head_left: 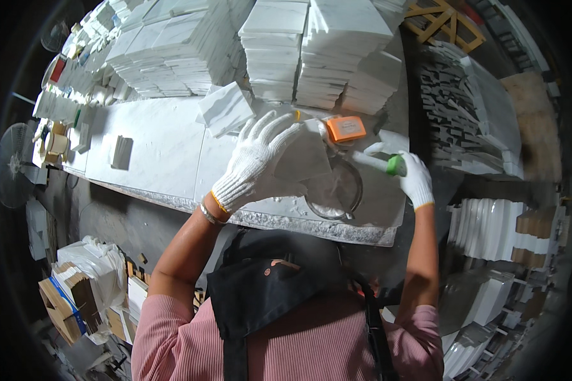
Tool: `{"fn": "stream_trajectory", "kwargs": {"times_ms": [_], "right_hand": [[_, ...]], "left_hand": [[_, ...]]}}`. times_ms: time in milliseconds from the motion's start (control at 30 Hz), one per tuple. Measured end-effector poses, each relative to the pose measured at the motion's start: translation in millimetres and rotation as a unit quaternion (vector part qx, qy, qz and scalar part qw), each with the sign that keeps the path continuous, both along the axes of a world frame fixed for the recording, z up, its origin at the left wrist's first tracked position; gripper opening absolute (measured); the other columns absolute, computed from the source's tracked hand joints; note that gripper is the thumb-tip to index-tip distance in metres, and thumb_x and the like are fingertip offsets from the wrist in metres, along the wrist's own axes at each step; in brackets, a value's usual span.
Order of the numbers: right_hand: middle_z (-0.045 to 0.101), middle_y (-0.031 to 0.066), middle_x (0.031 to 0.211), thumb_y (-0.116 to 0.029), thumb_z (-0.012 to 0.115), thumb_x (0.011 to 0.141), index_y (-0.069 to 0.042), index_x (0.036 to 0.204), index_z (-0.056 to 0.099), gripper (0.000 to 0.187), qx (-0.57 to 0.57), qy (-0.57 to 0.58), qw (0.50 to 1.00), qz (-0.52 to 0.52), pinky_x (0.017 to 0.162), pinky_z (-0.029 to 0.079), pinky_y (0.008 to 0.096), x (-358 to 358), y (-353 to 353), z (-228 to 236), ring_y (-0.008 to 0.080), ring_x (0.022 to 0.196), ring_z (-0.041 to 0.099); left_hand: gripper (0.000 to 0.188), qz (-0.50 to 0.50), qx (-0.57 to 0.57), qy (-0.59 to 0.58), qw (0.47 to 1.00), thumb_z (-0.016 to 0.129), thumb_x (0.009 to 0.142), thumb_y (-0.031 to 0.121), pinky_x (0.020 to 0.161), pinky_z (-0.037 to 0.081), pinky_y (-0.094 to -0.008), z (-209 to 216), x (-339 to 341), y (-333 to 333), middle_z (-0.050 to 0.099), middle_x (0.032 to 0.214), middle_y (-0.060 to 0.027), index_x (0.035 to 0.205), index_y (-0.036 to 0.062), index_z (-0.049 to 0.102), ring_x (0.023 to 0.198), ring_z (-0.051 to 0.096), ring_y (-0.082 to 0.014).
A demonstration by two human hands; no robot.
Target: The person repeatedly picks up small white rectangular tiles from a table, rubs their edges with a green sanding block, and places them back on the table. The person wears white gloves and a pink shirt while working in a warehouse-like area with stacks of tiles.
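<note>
Our left hand [259, 159] spreads wide at the grey tile [306, 153], centre of the frame; whether it grips, we cannot tell. Our right hand [417, 180], right of centre, is curled around a green tool [396, 166]. Probably stiff and brittle, the tile suits holding by opposite edges.

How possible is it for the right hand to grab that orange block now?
Probably not without letting go first: the right hand holds a green tool. Otherwise the way looks free; the orange block lies nearby, its top uncovered.
</note>
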State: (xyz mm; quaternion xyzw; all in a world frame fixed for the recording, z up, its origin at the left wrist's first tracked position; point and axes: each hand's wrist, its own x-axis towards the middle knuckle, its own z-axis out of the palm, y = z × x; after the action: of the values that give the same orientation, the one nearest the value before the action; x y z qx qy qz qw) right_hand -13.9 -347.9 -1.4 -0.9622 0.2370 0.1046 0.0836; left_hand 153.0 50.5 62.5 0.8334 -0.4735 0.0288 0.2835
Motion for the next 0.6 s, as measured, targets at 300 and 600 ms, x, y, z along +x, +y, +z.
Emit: {"fn": "stream_trajectory", "kwargs": {"times_ms": [300, 600], "right_hand": [[0.050, 0.0151, 0.150, -0.031, 0.057, 0.095, 0.003, 0.149, 0.045, 0.066, 0.568, -0.315, 0.752, -0.109, 0.116, 0.033, 0.0341, 0, 141, 69, 0.0199, 0.136, 0.048], [0.062, 0.0101, 0.136, -0.024, 0.059, 0.100, -0.002, 0.146, 0.052, 0.052, 0.535, -0.297, 0.785, -0.093, 0.103, 0.045, 0.0310, 71, 184, 43, 0.0153, 0.121, 0.058]], "left_hand": [[0.103, 0.048, -0.004, 0.008, 0.999, 0.084, 0.062, 0.064, 0.112, 0.034, -0.0558, -22, -2, 7, 0.049, 0.147, -0.0158, 0.141, 0.0074, 0.052, 0.138, 0.043, -0.0409], [0.094, 0.033, -0.065, 0.019, 0.997, 0.083, 0.064, 0.056, 0.107, 0.039, -0.0524, -16, 0, 7, 0.052, 0.142, -0.0153, 0.139, 0.0079, 0.054, 0.131, 0.048, -0.0377]]}}
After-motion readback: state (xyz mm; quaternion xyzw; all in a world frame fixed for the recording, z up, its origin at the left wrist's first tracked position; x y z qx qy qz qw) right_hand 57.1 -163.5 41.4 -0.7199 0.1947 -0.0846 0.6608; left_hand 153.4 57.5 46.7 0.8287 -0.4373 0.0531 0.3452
